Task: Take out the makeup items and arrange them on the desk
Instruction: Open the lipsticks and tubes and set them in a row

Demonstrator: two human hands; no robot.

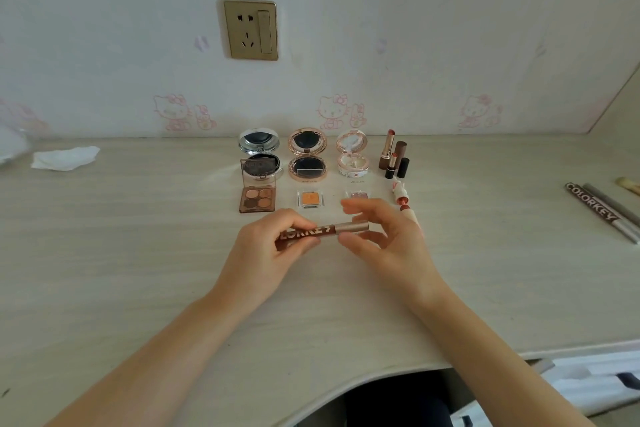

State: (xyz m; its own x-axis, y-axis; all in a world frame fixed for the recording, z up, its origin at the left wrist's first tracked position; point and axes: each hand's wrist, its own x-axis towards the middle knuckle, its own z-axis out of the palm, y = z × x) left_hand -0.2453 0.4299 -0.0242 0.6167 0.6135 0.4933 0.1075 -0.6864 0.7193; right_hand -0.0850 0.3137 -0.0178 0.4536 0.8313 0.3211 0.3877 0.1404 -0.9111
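Observation:
A brown Colorkey tube (317, 231) with a metallic cap is held level above the desk (138, 253). My left hand (273, 250) grips its brown body, and my right hand (381, 236) pinches the cap end. Behind them stand three open compacts: silver (259, 154), rose-gold (307, 156) and white (352, 157). In front of those lie an eyeshadow quad (257, 199), an orange single pan (308, 199) and a pink pan (358, 195), partly hidden by my fingers. Lipsticks (393, 156) stand at the right, and a small tube (401, 196) lies below them.
A second Colorkey tube (592, 206) and a grey pencil (614, 211) lie at the far right edge. A crumpled tissue (64, 158) sits at the back left. A wall socket (250, 29) is above the desk. The desk's curved front edge is near my body.

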